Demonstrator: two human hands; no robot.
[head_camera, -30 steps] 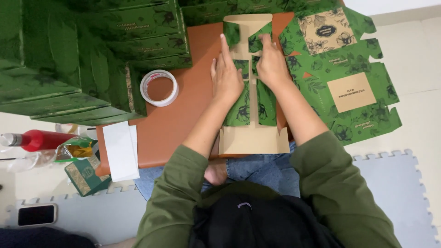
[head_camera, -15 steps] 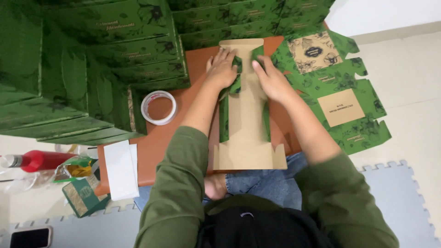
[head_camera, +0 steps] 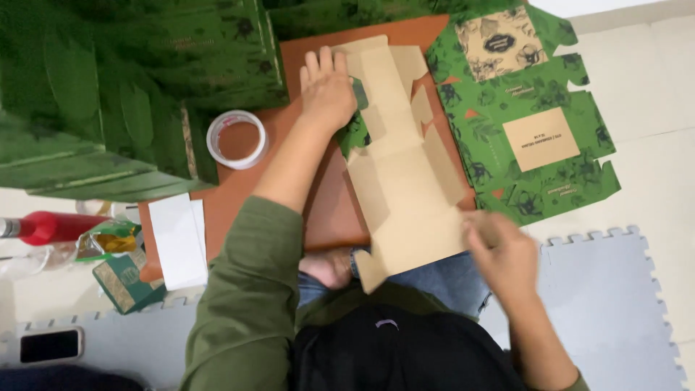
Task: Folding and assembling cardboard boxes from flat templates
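Note:
A flat die-cut cardboard box blank (head_camera: pixel 405 181), brown inside and green printed outside, lies across the brown low table (head_camera: pixel 326 210) and my lap. My left hand (head_camera: pixel 327 90) presses flat on its upper left part, over a folded green flap (head_camera: pixel 356 130). My right hand (head_camera: pixel 501 253) is blurred at the blank's lower right corner, fingers at its edge; whether it grips the card I cannot tell. A second unfolded green blank (head_camera: pixel 532 123) with a tan label patch lies to the right.
Stacks of folded green boxes (head_camera: pixel 123 94) fill the upper left. A roll of clear tape (head_camera: pixel 236 139) sits on the table. White paper sheets (head_camera: pixel 177 242), a small green carton (head_camera: pixel 127 279), a red bottle (head_camera: pixel 47 226) and a phone (head_camera: pixel 49 345) lie at left. Grey foam floor mats (head_camera: pixel 608 304) lie below.
The blank's green side flaps, pressed inward before, now lie opened out. My right hand has moved from the top of the blank down to its lower right corner. The left hand stays near the top.

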